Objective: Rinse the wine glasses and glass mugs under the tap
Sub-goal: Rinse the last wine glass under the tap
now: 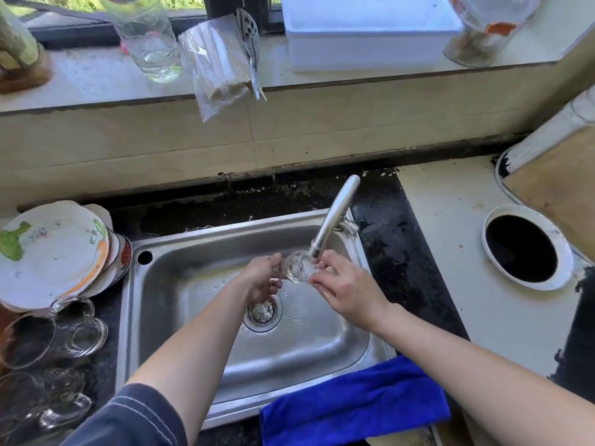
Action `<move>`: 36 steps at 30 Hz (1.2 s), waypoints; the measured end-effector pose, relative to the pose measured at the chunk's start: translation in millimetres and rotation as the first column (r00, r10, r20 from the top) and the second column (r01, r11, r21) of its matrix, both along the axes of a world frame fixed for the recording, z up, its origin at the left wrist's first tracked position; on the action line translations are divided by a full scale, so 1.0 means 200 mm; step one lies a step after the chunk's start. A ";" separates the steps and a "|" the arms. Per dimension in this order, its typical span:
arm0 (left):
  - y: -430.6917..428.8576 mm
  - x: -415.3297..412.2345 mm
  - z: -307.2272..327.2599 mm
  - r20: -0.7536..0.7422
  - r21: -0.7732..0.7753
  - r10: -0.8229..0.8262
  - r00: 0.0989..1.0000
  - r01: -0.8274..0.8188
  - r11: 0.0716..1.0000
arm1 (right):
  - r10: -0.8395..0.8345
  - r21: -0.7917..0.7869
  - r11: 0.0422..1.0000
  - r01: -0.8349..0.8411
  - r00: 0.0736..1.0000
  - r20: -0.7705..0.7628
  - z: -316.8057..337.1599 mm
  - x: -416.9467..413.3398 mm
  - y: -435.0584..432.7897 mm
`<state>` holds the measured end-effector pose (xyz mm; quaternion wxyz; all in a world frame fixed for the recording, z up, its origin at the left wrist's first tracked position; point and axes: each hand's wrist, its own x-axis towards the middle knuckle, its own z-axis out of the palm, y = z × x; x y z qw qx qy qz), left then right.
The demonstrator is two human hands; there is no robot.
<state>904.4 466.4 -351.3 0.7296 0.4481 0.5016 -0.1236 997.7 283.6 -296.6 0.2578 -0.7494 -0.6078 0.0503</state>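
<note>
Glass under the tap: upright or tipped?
Tipped. The glass lies sideways just below the tap spout, with the left hand and right hand gripping opposite ends.

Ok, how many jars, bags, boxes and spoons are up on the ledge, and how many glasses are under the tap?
Jars: 2
Bag: 1
Box: 1
Spoon: 1
Glass under the tap: 1
Total: 6

brushed steel sink (180, 284), fuzzy cloth (354, 403)
</note>
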 end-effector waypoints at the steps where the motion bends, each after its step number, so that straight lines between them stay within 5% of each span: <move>1: 0.01 0.02 -0.01 0.026 0.025 0.031 0.999 -0.031 0.999 | -0.020 -0.044 0.999 0.020 1.000 -0.006 -0.01 0.00 0.01; 4: 0.02 0.06 -0.02 0.076 0.120 0.103 0.992 -0.111 0.987 | -0.140 -0.256 0.961 0.100 0.980 -0.140 -0.03 -0.06 0.11; 7: 0.08 0.05 -0.02 0.073 0.213 0.130 0.989 -0.143 0.967 | -0.095 -0.312 0.950 -0.004 0.949 -0.300 -0.03 -0.07 0.11; 11: 0.10 0.02 -0.03 0.037 0.239 0.098 0.994 -0.104 0.965 | -0.108 -0.377 0.925 0.036 0.980 -0.170 -0.03 0.00 0.10; 14: 0.11 0.02 -0.02 0.033 0.242 0.077 0.997 -0.082 0.967 | -0.053 -0.359 0.931 -0.065 0.949 -0.310 -0.02 -0.08 0.13; 17: 0.11 -0.01 -0.02 -0.002 0.289 0.020 1.000 -0.019 0.957 | -0.061 -0.434 0.900 -0.051 0.969 -0.240 -0.03 0.00 0.09; 19: 0.08 0.00 -0.02 0.006 0.287 0.059 0.998 -0.059 0.956 | -0.165 -0.434 0.900 0.049 0.958 -0.235 -0.03 -0.01 0.12; 22: 0.08 0.01 0.00 0.050 0.269 0.116 0.992 -0.125 0.955 | -0.126 -0.339 0.940 -0.042 0.880 -0.459 -0.02 -0.11 0.15; 27: 0.07 -0.01 -0.01 0.026 0.348 0.100 0.995 -0.103 0.932 | -0.305 -0.440 0.889 0.125 0.879 -0.366 -0.04 -0.03 0.14; 30: 0.07 0.01 -0.01 0.071 0.305 0.144 0.987 -0.159 0.939 | -0.203 -0.332 0.943 -0.008 0.776 -0.597 -0.03 -0.13 0.17; 32: 0.10 -0.01 -0.01 0.068 0.314 0.119 0.990 -0.135 0.940 | -0.222 -0.386 0.922 -0.016 0.795 -0.564 -0.06 -0.09 0.13; 36: 0.07 -0.06 -0.01 0.036 0.168 0.084 0.996 -0.089 0.982 | -0.391 -0.330 0.915 0.231 0.707 -0.590 -0.07 -0.06 0.15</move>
